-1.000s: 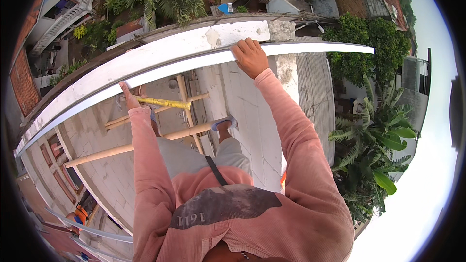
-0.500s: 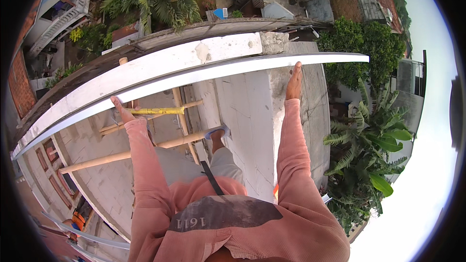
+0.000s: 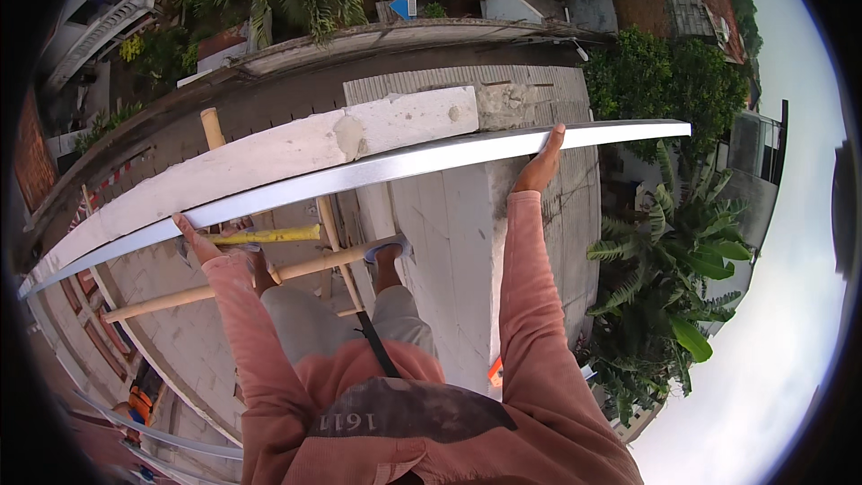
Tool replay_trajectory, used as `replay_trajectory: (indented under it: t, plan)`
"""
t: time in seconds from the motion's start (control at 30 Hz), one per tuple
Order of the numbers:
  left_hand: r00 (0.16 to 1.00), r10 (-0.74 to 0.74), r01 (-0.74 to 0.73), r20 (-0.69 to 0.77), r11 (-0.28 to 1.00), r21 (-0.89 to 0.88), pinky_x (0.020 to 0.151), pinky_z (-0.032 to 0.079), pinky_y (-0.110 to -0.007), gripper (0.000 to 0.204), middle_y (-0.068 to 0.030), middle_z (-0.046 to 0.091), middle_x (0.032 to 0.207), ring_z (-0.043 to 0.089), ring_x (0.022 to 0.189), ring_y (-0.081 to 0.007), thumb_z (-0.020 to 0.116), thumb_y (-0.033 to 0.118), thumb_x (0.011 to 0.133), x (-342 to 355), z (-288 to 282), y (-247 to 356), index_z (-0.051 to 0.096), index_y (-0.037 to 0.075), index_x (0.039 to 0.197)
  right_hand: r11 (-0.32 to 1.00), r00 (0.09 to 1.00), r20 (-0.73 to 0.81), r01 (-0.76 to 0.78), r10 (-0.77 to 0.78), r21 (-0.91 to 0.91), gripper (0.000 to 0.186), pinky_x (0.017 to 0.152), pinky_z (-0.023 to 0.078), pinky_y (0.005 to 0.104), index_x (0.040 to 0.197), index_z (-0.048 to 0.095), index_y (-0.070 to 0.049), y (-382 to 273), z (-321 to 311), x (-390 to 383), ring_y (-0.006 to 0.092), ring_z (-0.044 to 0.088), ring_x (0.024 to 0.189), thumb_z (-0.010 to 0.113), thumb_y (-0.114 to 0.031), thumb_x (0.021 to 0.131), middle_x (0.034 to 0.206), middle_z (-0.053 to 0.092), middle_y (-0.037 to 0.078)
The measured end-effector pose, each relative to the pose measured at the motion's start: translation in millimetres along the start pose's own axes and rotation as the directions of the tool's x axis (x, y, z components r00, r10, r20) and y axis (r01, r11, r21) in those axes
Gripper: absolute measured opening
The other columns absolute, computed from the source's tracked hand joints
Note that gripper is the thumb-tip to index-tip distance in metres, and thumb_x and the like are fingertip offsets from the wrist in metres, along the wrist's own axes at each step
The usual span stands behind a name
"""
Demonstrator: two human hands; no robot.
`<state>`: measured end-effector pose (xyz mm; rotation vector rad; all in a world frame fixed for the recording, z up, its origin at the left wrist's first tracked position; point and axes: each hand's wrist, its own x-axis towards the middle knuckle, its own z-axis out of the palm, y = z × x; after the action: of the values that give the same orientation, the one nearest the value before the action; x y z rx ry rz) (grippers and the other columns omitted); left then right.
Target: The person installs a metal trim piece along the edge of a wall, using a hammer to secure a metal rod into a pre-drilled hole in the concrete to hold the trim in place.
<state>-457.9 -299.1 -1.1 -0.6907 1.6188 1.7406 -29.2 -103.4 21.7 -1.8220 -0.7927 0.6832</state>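
Note:
A long silvery metal bar (image 3: 377,168) lies along the near side of a pale block wall's top (image 3: 260,139) and reaches past its right end. My left hand (image 3: 193,238) is closed on the bar left of the middle, one finger over its face. Farther right, my right hand (image 3: 539,166) grips the bar from below, a digit showing up over its face. Fingers behind or beneath the bar are hidden. Beyond the right hand, the bar's free end hangs out over a corrugated roof (image 3: 567,216).
My feet are on bamboo poles (image 3: 305,267) high above ground; a yellow pole (image 3: 269,235) lies near the left hand. A smooth wall (image 3: 449,242) stands right of my legs. At lower left is a person in orange (image 3: 141,404). Trees (image 3: 691,260) grow at right.
The bar sits nearer to me and tilts more of its bright face into view. My left hand is farther left and lower in the picture. The view has shifted, showing more beyond the wall.

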Motion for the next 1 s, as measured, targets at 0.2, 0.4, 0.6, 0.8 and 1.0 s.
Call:
replay_trajectory:
  t: [0.2,0.4,0.6,0.8,1.0]
  plan:
    - [0.999,0.055,-0.055,0.0,0.997,0.062,0.103,0.045,-0.046,0.068,-0.0086,0.047,0.139,0.048,0.125,-0.0269,0.061,0.056,0.092,-6,10,3,0.042,0.012,0.141,0.998,0.998,-0.035,0.057,-0.056,0.009,0.089,0.111,0.034,0.0388,0.14,0.044,0.007,5,0,1,0.0325,0.046,0.131,0.047,-0.067,0.092,0.14,0.048,0.024]
    - [0.985,0.138,-0.135,0.102,0.99,-0.038,0.1,0.05,-0.049,0.063,-0.0106,0.052,0.135,0.053,0.121,-0.0291,0.059,0.053,0.093,26,-8,-13,0.043,0.012,0.139,0.981,0.997,-0.057,-0.06,0.05,-0.187,0.092,0.109,0.035,0.0427,0.139,0.047,0.004,4,-8,8,0.0385,0.049,0.128,0.042,-0.073,0.089,0.135,0.052,0.027]
    - [0.989,0.136,-0.137,0.064,0.991,0.012,0.092,0.054,-0.049,0.065,-0.0119,0.053,0.13,0.056,0.114,-0.0302,0.062,0.052,0.092,35,-20,-12,0.041,0.011,0.139,0.941,0.991,-0.087,-0.12,0.097,-0.316,0.096,0.107,0.035,0.0474,0.136,0.05,0.001,-2,-10,4,0.0409,0.052,0.125,0.04,-0.079,0.084,0.129,0.057,0.029]
    - [0.995,0.069,-0.068,0.073,0.998,-0.018,0.075,0.055,-0.041,0.062,-0.0099,0.054,0.129,0.06,0.106,-0.0284,0.061,0.056,0.091,46,-24,-10,0.045,0.014,0.135,0.922,0.984,-0.106,-0.174,0.146,-0.345,0.099,0.107,0.035,0.0463,0.137,0.05,0.002,-2,-16,6,0.0417,0.052,0.125,0.042,-0.08,0.081,0.129,0.058,0.029]
    - [0.987,0.054,-0.057,0.154,0.998,0.014,0.064,0.049,-0.033,0.06,-0.0058,0.056,0.127,0.058,0.105,-0.023,0.053,0.062,0.092,45,-18,-13,0.046,0.02,0.135,0.934,0.983,-0.112,-0.177,0.149,-0.309,0.106,0.109,0.034,0.0456,0.137,0.046,0.008,-3,-21,2,0.0417,0.049,0.127,0.048,-0.08,0.079,0.133,0.054,0.03]
